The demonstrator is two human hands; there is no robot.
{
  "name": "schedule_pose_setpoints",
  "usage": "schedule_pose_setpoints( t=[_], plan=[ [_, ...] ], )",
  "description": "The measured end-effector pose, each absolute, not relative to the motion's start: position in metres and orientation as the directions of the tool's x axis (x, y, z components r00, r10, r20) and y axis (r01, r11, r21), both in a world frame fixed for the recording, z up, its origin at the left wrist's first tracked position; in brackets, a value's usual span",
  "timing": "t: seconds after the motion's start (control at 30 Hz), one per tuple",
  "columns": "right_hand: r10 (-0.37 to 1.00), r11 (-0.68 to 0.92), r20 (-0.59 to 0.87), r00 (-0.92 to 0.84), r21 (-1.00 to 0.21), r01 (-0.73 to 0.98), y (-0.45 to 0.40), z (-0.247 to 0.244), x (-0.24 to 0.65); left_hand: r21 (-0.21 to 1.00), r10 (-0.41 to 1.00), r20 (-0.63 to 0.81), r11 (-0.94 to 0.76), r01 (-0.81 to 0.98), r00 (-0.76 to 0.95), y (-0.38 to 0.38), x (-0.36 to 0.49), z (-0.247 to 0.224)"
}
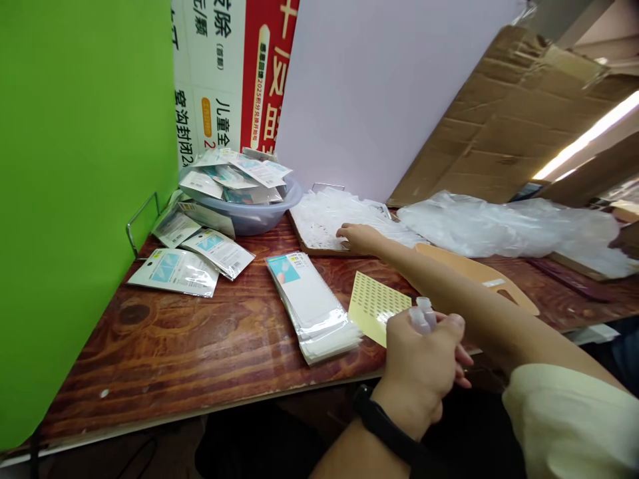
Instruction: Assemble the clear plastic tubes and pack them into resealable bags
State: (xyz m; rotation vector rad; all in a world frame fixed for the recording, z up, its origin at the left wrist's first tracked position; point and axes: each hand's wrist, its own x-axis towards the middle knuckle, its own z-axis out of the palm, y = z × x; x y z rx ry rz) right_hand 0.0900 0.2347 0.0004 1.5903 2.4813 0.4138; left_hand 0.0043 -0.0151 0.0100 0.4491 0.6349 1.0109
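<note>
My left hand [422,362], with a black band on the wrist, is closed around a few small translucent plastic pieces [423,314] that stick up between thumb and fingers; their exact kind is unclear. Farther off, my right hand [360,238] reaches to the front edge of a shallow tray heaped with small white plastic pieces [324,216]. Its fingers are bent together at the heap, and whatever lies between them is hidden. A yellow sheet of small round stickers [377,303] lies just beyond my left hand. Left of it rests a stack of clear packets with printed cards [314,303].
A bluish bowl [259,216] piled with packets stands at the back left, with several packets [174,271] beside it. A green panel [84,199] borders the left side. Clear plastic bags [499,223] and a tan plastic board [474,269] lie at the right.
</note>
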Motion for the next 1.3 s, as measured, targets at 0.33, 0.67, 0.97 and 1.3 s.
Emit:
schedule_pose_setpoints(
  t=[0.33,0.67,0.97,1.3],
  plan=[
    [0.926,0.186,0.303,-0.227,0.157,0.97,0.244,0.006,0.081,0.657,0.875,-0.278,0.473,-0.587,0.396,-0.002,0.023,0.003],
    [0.983,-0.138,0.109,0.147,-0.081,0.987,0.269,-0.016,0.063,0.581,0.866,-0.347,0.5,-0.642,0.36,0.005,0.035,-0.003],
    [0.95,-0.009,0.289,0.115,-0.345,0.939,0.217,0.003,0.089,0.648,0.947,-0.32,0.233,-0.726,0.018,0.01,0.033,-0.01],
    [0.628,0.672,0.7,-0.34,-0.268,0.69,0.043,-0.018,0.106,0.622,0.963,-0.153,-0.08,-0.779,-0.22,0.014,0.019,-0.014]
  ],
)
